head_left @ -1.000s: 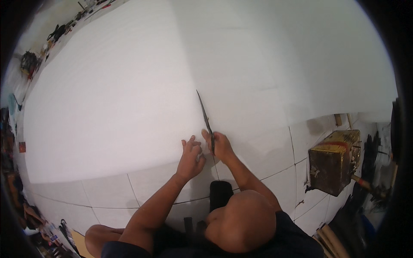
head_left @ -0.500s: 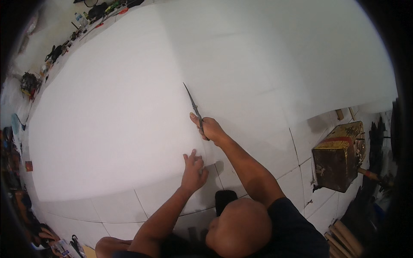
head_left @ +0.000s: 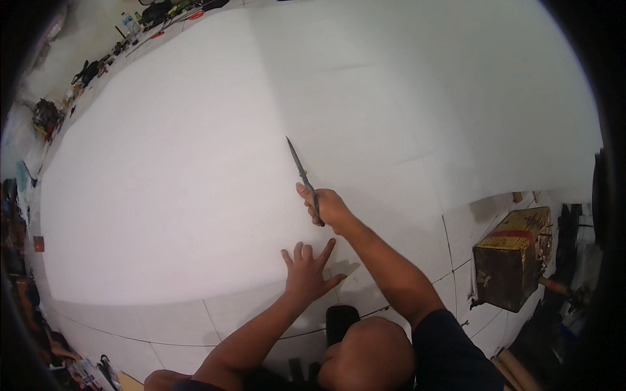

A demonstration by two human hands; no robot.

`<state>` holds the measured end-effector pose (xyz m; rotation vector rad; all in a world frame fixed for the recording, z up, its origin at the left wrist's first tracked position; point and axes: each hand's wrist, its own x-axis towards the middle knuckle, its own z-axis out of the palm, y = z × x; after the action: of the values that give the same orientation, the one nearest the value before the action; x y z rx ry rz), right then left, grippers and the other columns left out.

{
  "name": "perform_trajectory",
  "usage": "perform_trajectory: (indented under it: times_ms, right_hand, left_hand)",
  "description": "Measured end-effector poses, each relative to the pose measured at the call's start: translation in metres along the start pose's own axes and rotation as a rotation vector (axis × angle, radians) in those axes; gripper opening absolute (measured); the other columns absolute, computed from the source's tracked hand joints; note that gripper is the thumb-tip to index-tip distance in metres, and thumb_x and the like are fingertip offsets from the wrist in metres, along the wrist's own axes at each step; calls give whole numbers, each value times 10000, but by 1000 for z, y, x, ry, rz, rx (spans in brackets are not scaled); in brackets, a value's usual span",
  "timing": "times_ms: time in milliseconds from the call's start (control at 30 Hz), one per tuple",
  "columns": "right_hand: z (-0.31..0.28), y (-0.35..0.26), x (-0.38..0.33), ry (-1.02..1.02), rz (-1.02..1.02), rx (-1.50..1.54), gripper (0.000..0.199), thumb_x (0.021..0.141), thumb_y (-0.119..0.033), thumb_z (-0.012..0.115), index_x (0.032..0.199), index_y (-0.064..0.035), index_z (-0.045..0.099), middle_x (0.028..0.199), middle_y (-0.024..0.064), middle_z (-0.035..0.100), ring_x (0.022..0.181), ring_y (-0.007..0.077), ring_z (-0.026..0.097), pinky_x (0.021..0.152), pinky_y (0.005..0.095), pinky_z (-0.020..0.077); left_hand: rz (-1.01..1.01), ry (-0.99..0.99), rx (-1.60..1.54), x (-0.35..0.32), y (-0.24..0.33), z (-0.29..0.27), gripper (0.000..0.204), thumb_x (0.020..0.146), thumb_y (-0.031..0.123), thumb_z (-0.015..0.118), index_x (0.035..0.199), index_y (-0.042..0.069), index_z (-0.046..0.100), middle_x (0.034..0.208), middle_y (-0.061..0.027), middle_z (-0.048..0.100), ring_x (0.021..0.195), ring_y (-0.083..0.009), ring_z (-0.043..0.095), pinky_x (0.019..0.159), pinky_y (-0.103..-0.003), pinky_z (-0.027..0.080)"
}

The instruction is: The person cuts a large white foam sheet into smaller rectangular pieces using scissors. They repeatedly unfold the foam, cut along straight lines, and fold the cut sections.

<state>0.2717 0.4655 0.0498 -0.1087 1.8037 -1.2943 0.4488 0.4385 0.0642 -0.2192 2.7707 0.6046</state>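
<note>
My right hand grips a pair of long, dark scissors by the handles, the blades pointing away and slightly left. They lie over a large white sheet, close to the line where its brighter left part meets a greyer, see-through part. Nearer to me, my left hand rests palm down with spread fingers at the sheet's near edge, holding nothing. The blades look closed, and whether they touch the sheet I cannot tell.
A worn brown-and-yellow box stands on the tiled floor at the right. Cardboard tubes lie at the lower right. Tools and a clear plastic bottle line the far left edge, with assorted items farther down that side.
My left hand has spread its fingers wide and shifted right, nearer to my right hand. The scissors and my right hand have come slightly nearer and to the right; the view has shifted a little too.
</note>
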Motion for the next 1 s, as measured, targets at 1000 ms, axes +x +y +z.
perform_trajectory:
  times_ms: [1000]
  right_hand:
    - [8, -124, 189, 113, -76, 58, 567, 843, -606, 651, 623, -117, 469, 528, -19, 410, 442, 112, 404, 425, 285, 333]
  left_hand:
    - [-37, -88, 51, 10, -8, 11, 810, 789, 485, 653, 1477, 188, 346, 1237, -198, 450, 1269, -472, 369, 971, -789, 195]
